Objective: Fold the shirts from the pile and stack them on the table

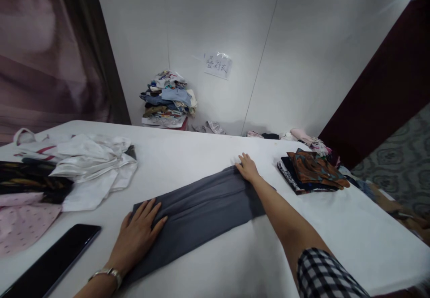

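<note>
A grey garment (201, 210) lies folded into a long strip across the white table (336, 235). My left hand (139, 231) rests flat on its near left end, fingers spread, a watch on the wrist. My right hand (247, 167) presses flat on the far right end, arm stretched out over the cloth. Neither hand grips anything.
A black phone (53, 260) lies at the near left edge. Crumpled white clothes (90, 163), a dark patterned piece (30, 181) and a pink piece (23, 219) sit at the left. A folded stack of patterned clothes (312, 170) sits right. A clothes pile (168, 98) stands against the wall.
</note>
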A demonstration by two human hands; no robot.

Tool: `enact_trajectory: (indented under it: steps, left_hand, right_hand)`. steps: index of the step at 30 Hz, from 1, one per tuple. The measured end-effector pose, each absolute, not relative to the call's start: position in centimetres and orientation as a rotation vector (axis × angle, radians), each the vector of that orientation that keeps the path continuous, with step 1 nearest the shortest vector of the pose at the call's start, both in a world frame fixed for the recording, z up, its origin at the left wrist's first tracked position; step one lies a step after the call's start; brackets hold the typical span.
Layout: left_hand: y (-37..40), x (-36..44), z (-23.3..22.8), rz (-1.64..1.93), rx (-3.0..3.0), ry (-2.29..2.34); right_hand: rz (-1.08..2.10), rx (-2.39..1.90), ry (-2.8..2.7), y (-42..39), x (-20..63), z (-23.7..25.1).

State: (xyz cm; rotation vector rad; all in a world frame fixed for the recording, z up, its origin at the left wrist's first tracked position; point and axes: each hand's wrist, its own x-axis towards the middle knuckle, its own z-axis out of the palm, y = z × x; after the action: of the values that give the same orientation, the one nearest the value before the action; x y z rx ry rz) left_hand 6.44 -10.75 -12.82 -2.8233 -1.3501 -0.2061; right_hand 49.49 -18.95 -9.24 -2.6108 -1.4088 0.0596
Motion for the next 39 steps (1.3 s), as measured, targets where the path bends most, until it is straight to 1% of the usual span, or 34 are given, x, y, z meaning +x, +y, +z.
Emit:
enact_trajectory:
  steps: [4,9,11,15,19,21,23,27,28,33,39]
  left_hand:
    - [-10.7,6.5,-12.8,-0.198,-2.833,-1.353]
    - [-10.7,6.7,-12.8,-0.225,-2.830,-1.370]
    - [-10.7,6.7,-12.8,-0.236,-2.832,-1.360]
    - [-11.0,6.8,-12.5,-0.300,-2.857,-1.374]
    - [-11.7,7.2,-11.8,-0.335,-2.899,-1.439]
    - [-11.9,7.3,-11.4,-0.341,-2.953,-1.469]
    - [-11.9,7.1,-10.9,-0.393,-2.995,-1.573]
    - [-12.2,5.2,-9.7,-0.621,-2.751,-1.968]
    - [-12.5,4.6,-9.3,-0.604,-2.681,-2.041]
    - [-14.1,3.5,-7.9,-0.298,-2.574,-2.226]
    - [-14.0,6.5,-7.8,-0.217,-2.470,-2.343]
  right_hand:
    - [0.356,-2.673,-1.357,-18.2,48.8,-10.9]
    - [0.449,-2.684,-1.355,-18.2,49.0,-9.8]
    - [0.416,-2.677,-1.359,-18.8,48.0,-9.3]
    - [0.202,-2.579,-1.545,-21.7,44.4,-10.1]
    - [0.240,-2.600,-1.600,-24.4,41.2,-10.8]
    - [0.132,-2.578,-1.606,-25.0,39.9,-10.9]
    - [0.032,-2.473,-1.702,-25.4,38.5,-11.2]
    - [0.112,-2.379,-1.857,-26.0,36.4,-12.8]
    - [0.122,-2.382,-1.859,-26.2,36.1,-13.2]
    - [0.084,-2.343,-1.837,-26.4,36.3,-13.8]
    - [0.026,-2.096,-1.713,-26.5,37.3,-14.8]
